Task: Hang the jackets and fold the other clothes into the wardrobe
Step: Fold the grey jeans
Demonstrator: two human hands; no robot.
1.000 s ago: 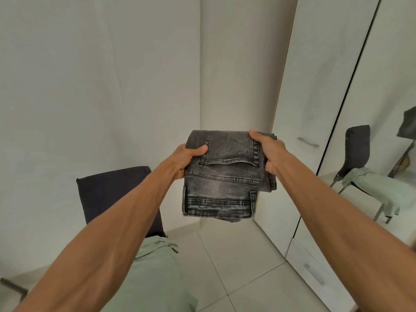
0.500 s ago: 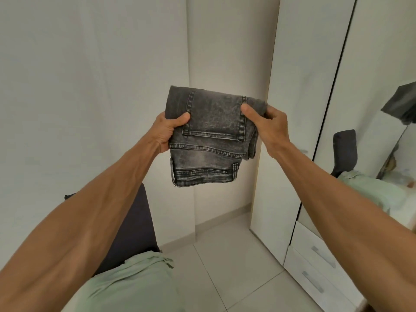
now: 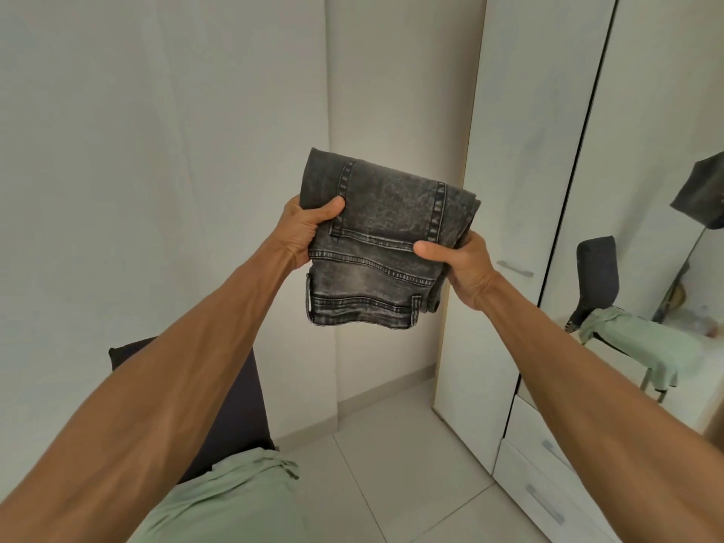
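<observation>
Folded grey jeans (image 3: 382,244) are up in the air at arm's length, held by both hands, touching nothing else. A back pocket faces the camera and the waistband runs along the lower edge.

Left hand (image 3: 303,229) grips the upper left edge: thumb pressed on the front face, fingers wrapped behind and out of sight. Right hand (image 3: 462,264) grips the right edge a bit lower: thumb flat on the front just under the pocket, fingers curled behind the stacked layers. Both grips are closed firmly on the denim.

The bundle sits in front of the wall corner (image 3: 333,92), just left of the wardrobe door (image 3: 521,150). That white door is closed and has a small metal handle (image 3: 514,267). Right of it is a mirror door (image 3: 646,170) with two drawers (image 3: 548,484) below, both closed.

Lower left: dark chair (image 3: 231,409) against the wall, pale green garment (image 3: 235,499) lying on its seat. The mirror reflects the chair, the green garment and a corner of the jeans. Light tiled floor (image 3: 391,472) below.
</observation>
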